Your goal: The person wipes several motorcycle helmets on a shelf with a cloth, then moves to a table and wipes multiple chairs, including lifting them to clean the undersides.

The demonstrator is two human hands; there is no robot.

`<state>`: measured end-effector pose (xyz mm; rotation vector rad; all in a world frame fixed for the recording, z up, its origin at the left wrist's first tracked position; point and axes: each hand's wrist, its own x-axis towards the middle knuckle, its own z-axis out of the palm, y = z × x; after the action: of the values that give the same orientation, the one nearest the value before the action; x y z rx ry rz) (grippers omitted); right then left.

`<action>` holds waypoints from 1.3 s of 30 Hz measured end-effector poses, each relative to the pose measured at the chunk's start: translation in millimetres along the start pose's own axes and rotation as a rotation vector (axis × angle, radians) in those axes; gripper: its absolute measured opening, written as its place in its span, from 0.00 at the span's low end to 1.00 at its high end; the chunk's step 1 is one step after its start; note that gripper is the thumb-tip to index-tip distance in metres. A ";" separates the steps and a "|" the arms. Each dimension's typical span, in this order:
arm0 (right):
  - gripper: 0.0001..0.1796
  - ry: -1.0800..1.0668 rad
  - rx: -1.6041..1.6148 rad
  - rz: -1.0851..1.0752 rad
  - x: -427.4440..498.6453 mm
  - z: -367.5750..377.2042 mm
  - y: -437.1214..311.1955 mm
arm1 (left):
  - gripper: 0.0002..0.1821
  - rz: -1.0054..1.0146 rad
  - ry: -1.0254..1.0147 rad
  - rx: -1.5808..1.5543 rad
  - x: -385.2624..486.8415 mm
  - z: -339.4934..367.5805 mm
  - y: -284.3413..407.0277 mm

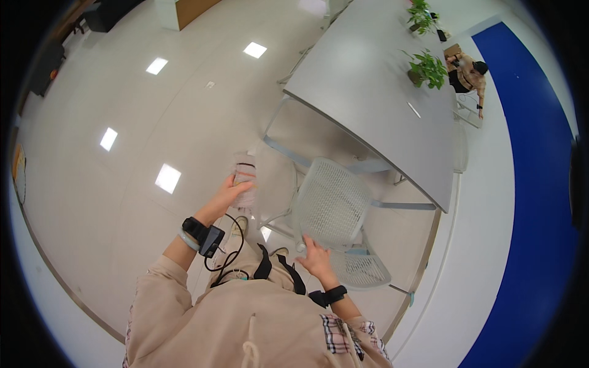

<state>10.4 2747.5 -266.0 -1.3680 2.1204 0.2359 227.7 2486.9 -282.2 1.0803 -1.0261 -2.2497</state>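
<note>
My left hand (pixel 228 193) grips a folded pale cloth (pixel 245 184) with dark, orange and yellow stripes, out over the tiled floor. A pale, perforated plastic chair (pixel 338 198) stands before me, beside the table's near edge. My right hand (pixel 317 261) is at the chair's near left corner, its fingertips at the rim and its thumb spread away. Whether the fingers press on the rim is hard to see. A second perforated panel of chair (pixel 361 271) shows just right of that hand.
The long grey table (pixel 368 69) bears potted plants (pixel 428 69) and a slim white object (pixel 413 110). Beyond its far side is another person (pixel 469 76) with one arm stretched to a chair. A cable (pixel 237 253) hangs by my left wrist device (pixel 209 239). A white-and-blue wall (pixel 536 161) runs along the right.
</note>
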 end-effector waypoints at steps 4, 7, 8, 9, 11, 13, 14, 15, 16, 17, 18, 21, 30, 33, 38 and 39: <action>0.33 0.137 0.159 -0.009 8.8 15.8 13.3 | 0.26 -0.070 0.147 0.016 -11.5 -22.4 -21.0; 0.30 0.293 0.246 -0.051 7.3 7.1 28.0 | 0.26 -0.095 0.166 0.050 -16.7 -32.2 -34.3; 0.30 0.330 0.254 -0.031 4.1 1.6 30.6 | 0.25 -0.093 0.150 0.054 -18.0 -35.1 -37.4; 0.29 0.339 0.280 -0.034 0.6 -5.3 33.0 | 0.25 -0.095 0.143 0.065 -17.9 -36.6 -39.7; 0.29 0.378 0.313 -0.014 -7.0 -22.2 34.9 | 0.25 -0.085 0.147 0.115 -16.0 -36.8 -43.3; 0.29 0.371 0.361 0.039 -14.2 -41.5 34.9 | 0.24 -0.076 0.167 0.197 -12.8 -32.5 -47.0; 0.29 0.383 0.372 0.051 -19.2 -51.8 35.6 | 0.24 -0.048 0.149 0.194 -11.3 -29.7 -49.0; 0.29 0.384 0.398 0.069 -25.2 -62.7 37.3 | 0.24 -0.029 0.131 0.194 -9.4 -26.6 -51.2; 0.30 0.388 0.416 0.086 -31.4 -73.9 39.6 | 0.23 -0.008 0.119 0.203 -7.3 -24.1 -52.8; 0.30 0.418 0.435 0.062 -38.9 -83.6 42.0 | 0.23 0.002 0.116 0.263 -5.4 -22.3 -54.8; 0.30 0.419 0.406 0.121 -46.7 -93.5 44.0 | 0.23 0.012 0.118 0.332 -2.2 -20.5 -55.8; 0.29 0.454 0.574 0.162 -70.5 -116.2 53.6 | 0.22 0.096 0.070 0.443 8.8 -15.2 -62.3; 0.26 0.464 0.780 0.299 -129.0 -96.4 108.3 | 0.17 0.330 -0.073 0.883 85.2 61.5 -144.9; 0.27 0.485 0.897 0.347 -155.3 -76.8 131.8 | 0.14 0.387 -0.013 1.150 105.4 88.3 -184.3; 0.30 0.436 0.967 0.484 -201.6 -28.4 148.2 | 0.11 0.369 -0.011 1.332 92.9 171.4 -247.7; 0.30 0.437 1.015 0.478 -210.8 -16.5 147.4 | 0.11 0.376 0.020 1.277 80.5 192.8 -257.6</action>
<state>-63.8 2969.1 -157.3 -0.3193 2.3203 -0.9162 8.1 2679.9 -439.0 1.1321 -2.5010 -1.1264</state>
